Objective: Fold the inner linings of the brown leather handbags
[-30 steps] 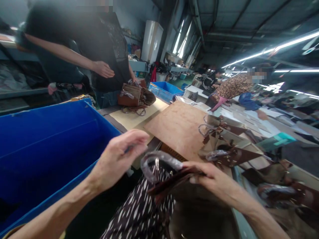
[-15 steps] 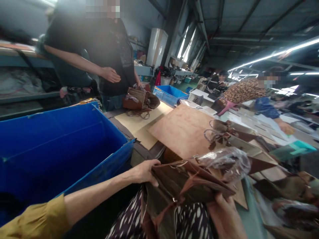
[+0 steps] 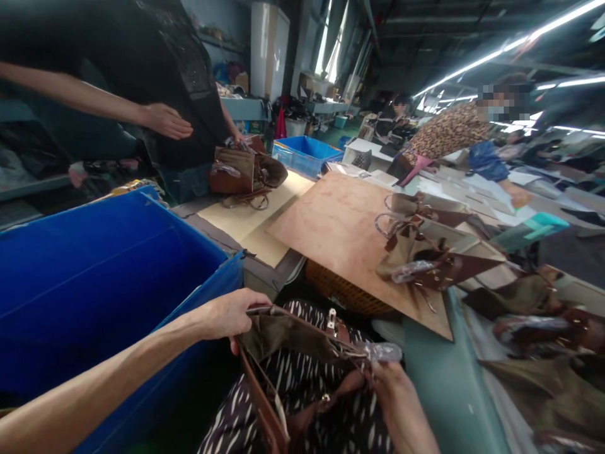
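Note:
A brown bag [image 3: 293,332] with an olive lining and metal clasps lies over my patterned lap, its mouth spread. My left hand [image 3: 239,315] pinches the bag's upper left corner. At the right end of the bag, my right hand [image 3: 390,384] grips the edge beside a plastic-wrapped handle [image 3: 382,352]; its fingertips are partly hidden. More brown bags [image 3: 439,252] with looped handles rest on the right part of a brown board [image 3: 331,221].
A big blue bin [image 3: 189,296] stands at the left. Across the table, a person in black [image 3: 184,94] has a hand at another brown bag [image 3: 236,171]. Another person [image 3: 444,142] leans over papers at the right. Further bags [image 3: 548,315] lie at the right edge.
My hands and the bag have moved lower and to the left in view, and the bag's mouth has turned. The wrapped handle has dropped next to my right hand. The view has shifted.

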A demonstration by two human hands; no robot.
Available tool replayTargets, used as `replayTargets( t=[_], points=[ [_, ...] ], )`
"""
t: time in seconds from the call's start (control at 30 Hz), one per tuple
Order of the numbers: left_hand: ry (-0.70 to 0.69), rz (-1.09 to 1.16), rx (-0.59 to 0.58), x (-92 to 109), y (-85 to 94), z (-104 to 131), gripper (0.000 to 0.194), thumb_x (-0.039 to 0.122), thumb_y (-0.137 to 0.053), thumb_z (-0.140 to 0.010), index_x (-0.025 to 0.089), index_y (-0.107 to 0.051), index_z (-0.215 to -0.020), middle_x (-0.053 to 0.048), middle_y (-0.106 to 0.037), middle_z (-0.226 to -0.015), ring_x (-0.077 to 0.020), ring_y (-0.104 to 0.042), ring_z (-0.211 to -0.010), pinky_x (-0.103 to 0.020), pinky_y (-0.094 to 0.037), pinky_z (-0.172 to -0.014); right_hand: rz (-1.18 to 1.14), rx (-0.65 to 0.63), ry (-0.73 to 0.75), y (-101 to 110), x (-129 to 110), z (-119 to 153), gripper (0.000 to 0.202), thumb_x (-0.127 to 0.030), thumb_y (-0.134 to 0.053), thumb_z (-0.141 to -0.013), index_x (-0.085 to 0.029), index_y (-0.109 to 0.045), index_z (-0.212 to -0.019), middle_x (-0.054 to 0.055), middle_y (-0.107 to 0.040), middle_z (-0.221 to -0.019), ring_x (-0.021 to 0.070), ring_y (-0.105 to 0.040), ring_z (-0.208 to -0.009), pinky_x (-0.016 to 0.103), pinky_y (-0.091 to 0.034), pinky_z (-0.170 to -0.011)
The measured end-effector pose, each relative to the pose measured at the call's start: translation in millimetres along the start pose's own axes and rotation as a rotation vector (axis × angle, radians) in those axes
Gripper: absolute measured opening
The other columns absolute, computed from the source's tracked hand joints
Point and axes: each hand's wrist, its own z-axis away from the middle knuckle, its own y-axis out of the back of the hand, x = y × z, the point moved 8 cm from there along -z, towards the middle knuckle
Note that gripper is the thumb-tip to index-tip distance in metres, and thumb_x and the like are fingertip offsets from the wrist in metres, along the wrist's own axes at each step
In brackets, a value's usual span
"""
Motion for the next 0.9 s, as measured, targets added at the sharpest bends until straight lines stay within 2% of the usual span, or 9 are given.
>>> replayTargets(
  t=[0.03, 0.1, 0.13, 0.2, 0.33, 0.47, 0.63, 0.77, 0.9],
  points=[
    [-0.001, 0.005, 0.003, -0.7, -0.4, -1.6, 0.05, 0.007, -0.039, -0.049, 0.019, -0.062, -0.092, 0.001, -0.065, -0.072, -0.0187, -0.064, -0.071, -0.019, -0.047, -0.052, 0.109, 0.133, 0.088, 13.7, -26.1, 7.5, 0.035, -0.041, -0.061, -0.073, -0.025, -0.056, -0.104, 0.002, -0.061, -0.112, 0.0268, -0.052, -0.109, 0.043, -0.04, -0.094],
    [0.013, 0.019, -0.014, -1.4, -2.9, -5.1, 0.052, 0.007, -0.039, -0.05, 0.019, -0.061, -0.095, 0.0, -0.065, -0.074, -0.0188, -0.064, -0.069, -0.02, -0.047, -0.051, 0.38, 0.196, 0.28, 14.5, -81.1, 25.6, 0.046, -0.042, -0.05, -0.081, -0.028, -0.041, -0.125, 0.002, -0.041, -0.136, 0.0258, -0.035, -0.125, 0.045, -0.023, -0.106],
    [0.019, 0.021, -0.028, -0.7, -4.7, -6.6, 0.052, 0.007, -0.039, -0.05, 0.019, -0.06, -0.097, 0.0, -0.065, -0.074, -0.0187, -0.064, -0.066, -0.021, -0.047, -0.05, 0.521, 0.147, 0.365, 3.5, -103.3, 33.5, 0.052, -0.042, -0.049, -0.081, -0.028, -0.036, -0.129, 0.002, -0.035, -0.14, 0.0264, -0.032, -0.127, 0.046, -0.022, -0.106],
    [0.025, 0.009, -0.055, 2.4, -8.6, -8.9, 0.052, 0.007, -0.039, -0.051, 0.019, -0.059, -0.098, 0.0, -0.065, -0.074, -0.0179, -0.063, -0.059, -0.022, -0.046, -0.047, 0.809, -0.041, 0.521, -32.0, -130.7, 45.1, 0.058, -0.042, -0.059, -0.074, -0.025, -0.043, -0.126, 0.005, -0.037, -0.139, 0.0283, -0.031, -0.127, 0.045, -0.022, -0.106],
    [-0.061, -0.126, -0.062, 15.9, -11.0, -8.9, 0.051, 0.005, -0.037, -0.052, 0.02, -0.059, -0.096, 0.001, -0.066, -0.079, -0.0178, -0.064, -0.069, -0.023, -0.048, -0.057, 1.142, -0.343, 0.43, -81.5, -121.0, 34.8, 0.043, -0.03, -0.063, -0.07, -0.028, -0.056, -0.112, 0.002, -0.058, -0.118, 0.0249, -0.053, -0.106, 0.038, -0.04, -0.091],
    [-0.217, -0.342, 0.009, 24.6, -1.6, -2.7, 0.056, 0.003, -0.038, -0.055, 0.022, -0.056, -0.105, 0.002, -0.065, -0.092, -0.0171, -0.06, -0.088, -0.023, -0.045, -0.074, 1.184, -0.47, 0.377, -97.1, -118.3, 16.8, 0.036, -0.027, -0.056, -0.075, -0.028, -0.058, -0.111, 0.002, -0.065, -0.103, 0.0216, -0.058, -0.092, 0.032, -0.042, -0.081],
    [-0.229, -0.413, -0.015, 10.5, 6.4, 0.9, 0.065, 0.001, -0.038, -0.059, 0.026, -0.047, -0.118, 0.005, -0.064, -0.097, -0.0138, -0.059, -0.088, -0.02, -0.044, -0.075, 1.002, -0.791, 0.26, -108.7, -121.3, 8.3, 0.023, -0.027, -0.047, -0.079, -0.024, -0.063, -0.095, -0.003, -0.066, -0.083, 0.0168, -0.057, -0.078, 0.024, -0.041, -0.069],
    [-0.305, -0.456, -0.026, 13.9, 7.7, 1.1, 0.064, 0.0, -0.038, -0.062, 0.027, -0.046, -0.119, 0.004, -0.063, -0.099, -0.0138, -0.059, -0.09, -0.021, -0.044, -0.079, 0.866, -0.788, 0.179, -110.5, -118.0, -2.7, 0.028, -0.026, -0.048, -0.078, -0.02, -0.06, -0.104, -0.002, -0.065, -0.088, 0.0173, -0.057, -0.081, 0.024, -0.042, -0.069],
    [-0.447, -0.585, 0.046, 32.0, 5.1, 5.0, 0.072, 0.0, -0.042, -0.063, 0.028, -0.036, -0.129, 0.0, -0.046, -0.129, -0.0178, -0.048, -0.113, -0.027, -0.037, -0.096, 0.893, -0.736, 0.173, -108.9, -113.9, -4.3, 0.027, -0.03, -0.051, -0.078, -0.02, -0.06, -0.101, -0.001, -0.065, -0.086, 0.0184, -0.056, -0.08, 0.025, -0.042, -0.068]
  ],
)
